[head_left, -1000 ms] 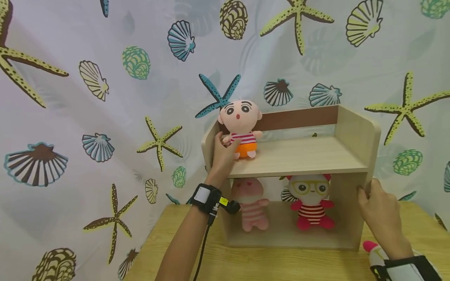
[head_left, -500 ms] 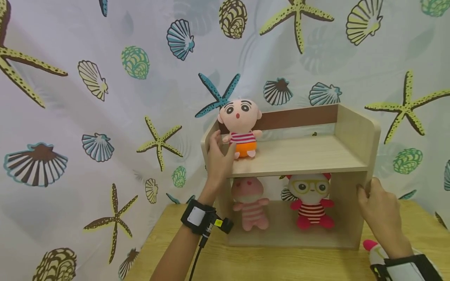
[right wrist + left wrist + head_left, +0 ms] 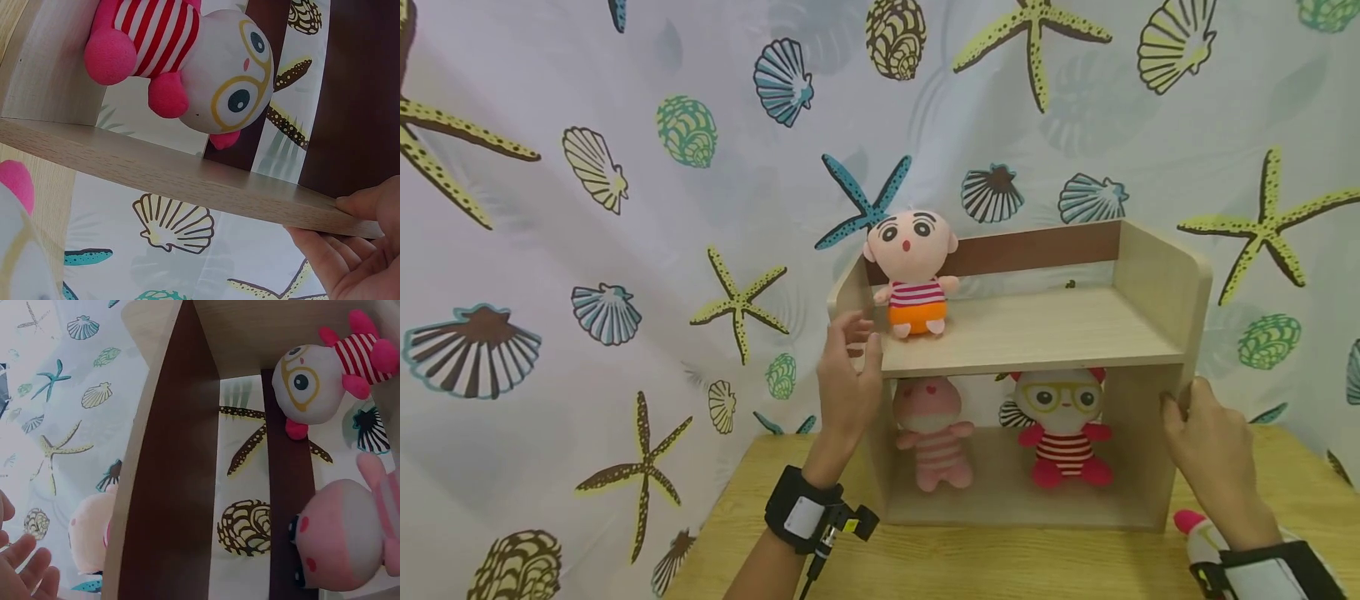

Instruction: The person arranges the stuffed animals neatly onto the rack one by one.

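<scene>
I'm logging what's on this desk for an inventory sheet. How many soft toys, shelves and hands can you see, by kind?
Soft toys on the top board: 1, the doll in orange shorts
Soft toys in the lower compartment: 2, the pink doll and the doll with yellow glasses
Soft toys on the table: 1, partly hidden
Wooden shelves: 1
Hands: 2, left hand, right hand
Total: 7

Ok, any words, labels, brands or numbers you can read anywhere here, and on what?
No readable text in any view.
Yellow tag on the left wrist camera: too small to read.
Dolls, shelf and curtain: only faces, stripes, shell and starfish prints, no lettering.
</scene>
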A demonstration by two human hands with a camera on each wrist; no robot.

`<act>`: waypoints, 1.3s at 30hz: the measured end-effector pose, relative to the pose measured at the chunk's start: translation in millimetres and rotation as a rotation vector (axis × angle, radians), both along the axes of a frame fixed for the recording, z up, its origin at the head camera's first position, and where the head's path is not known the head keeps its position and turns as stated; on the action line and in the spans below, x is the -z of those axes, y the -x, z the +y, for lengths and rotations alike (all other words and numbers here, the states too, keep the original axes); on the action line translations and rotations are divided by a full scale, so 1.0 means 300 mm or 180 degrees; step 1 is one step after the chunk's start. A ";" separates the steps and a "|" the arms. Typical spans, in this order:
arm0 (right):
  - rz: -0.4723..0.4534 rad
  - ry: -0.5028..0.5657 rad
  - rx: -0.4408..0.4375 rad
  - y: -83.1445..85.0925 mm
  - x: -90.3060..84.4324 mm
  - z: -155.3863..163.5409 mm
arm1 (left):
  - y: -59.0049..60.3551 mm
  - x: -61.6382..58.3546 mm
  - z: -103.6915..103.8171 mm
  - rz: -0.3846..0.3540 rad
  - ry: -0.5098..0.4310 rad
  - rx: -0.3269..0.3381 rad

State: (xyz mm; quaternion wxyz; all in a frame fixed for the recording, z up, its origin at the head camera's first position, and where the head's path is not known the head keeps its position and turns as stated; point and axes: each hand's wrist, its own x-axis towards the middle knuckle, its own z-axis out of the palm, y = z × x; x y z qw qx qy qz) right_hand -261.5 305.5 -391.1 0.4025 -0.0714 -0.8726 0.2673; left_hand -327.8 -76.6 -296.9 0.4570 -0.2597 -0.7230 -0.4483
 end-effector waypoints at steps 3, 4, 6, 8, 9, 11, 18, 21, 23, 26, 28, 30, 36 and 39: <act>-0.0047 0.0002 -0.0007 0.000 -0.002 0.005 | -0.004 0.027 -0.024 0.0106 -0.0166 -0.0149; -0.0060 0.0009 -0.0013 0.001 -0.002 0.006 | -0.002 0.040 -0.033 0.0104 -0.0236 -0.0195; -0.0064 -0.0001 -0.0025 0.003 -0.002 0.008 | 0.004 0.067 -0.051 0.0048 -0.0371 -0.0247; -0.0022 -0.0019 -0.0027 0.003 0.002 0.009 | 0.009 0.096 -0.067 -0.0094 -0.0469 -0.0266; -0.0003 -0.0024 -0.0026 0.003 0.005 0.008 | 0.012 0.114 -0.076 -0.0193 -0.0503 -0.0262; 0.0017 -0.0033 -0.0025 0.006 0.006 0.008 | 0.015 0.149 -0.091 -0.0441 -0.0530 -0.0225; -0.0046 -0.0018 0.0044 0.003 -0.003 0.007 | 0.047 0.272 -0.107 -0.1312 -0.0336 0.0019; -0.0041 -0.0029 0.0023 0.004 -0.007 0.007 | 0.064 0.305 -0.102 -0.1530 -0.0260 0.0063; -0.0032 -0.0041 0.0019 0.005 -0.009 0.004 | 0.072 0.321 -0.098 -0.1623 -0.0245 0.0086; -0.0005 -0.0051 0.0000 0.009 -0.010 0.000 | 0.084 0.338 -0.095 -0.1738 -0.0194 0.0080; 0.0051 -0.0065 -0.0006 0.013 -0.011 -0.002 | 0.092 0.347 -0.096 -0.1720 -0.0116 0.0046; 0.0094 -0.0079 -0.0001 0.013 -0.009 -0.003 | 0.098 0.356 -0.098 -0.1688 -0.0045 0.0048; 0.0100 -0.0099 0.0013 0.008 -0.001 0.008 | 0.102 0.369 -0.101 -0.1573 0.0087 0.0146; 0.0082 -0.0104 0.0005 0.010 0.000 0.012 | 0.102 0.370 -0.101 -0.1563 0.0101 0.0159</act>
